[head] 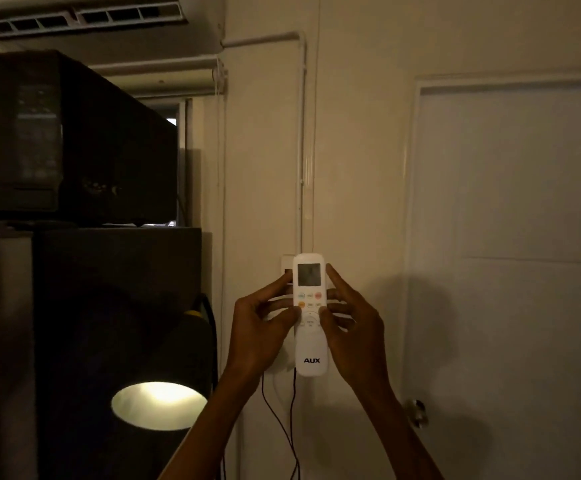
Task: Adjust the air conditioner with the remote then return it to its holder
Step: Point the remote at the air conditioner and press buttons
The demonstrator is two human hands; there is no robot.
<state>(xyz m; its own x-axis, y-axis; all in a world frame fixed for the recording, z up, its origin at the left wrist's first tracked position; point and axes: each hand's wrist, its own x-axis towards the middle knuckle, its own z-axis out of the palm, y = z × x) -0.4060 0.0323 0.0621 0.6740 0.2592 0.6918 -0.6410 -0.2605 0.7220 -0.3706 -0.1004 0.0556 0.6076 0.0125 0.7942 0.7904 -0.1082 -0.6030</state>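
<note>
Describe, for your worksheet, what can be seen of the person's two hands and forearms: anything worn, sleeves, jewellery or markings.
Both the left hand and the right hand are bare, with no gloves. The forearms are uncovered right down to the bottom edge of the picture, so no sleeve shows. No watch, bracelet or ring can be made out, though the light is dim. No markings are visible.
</note>
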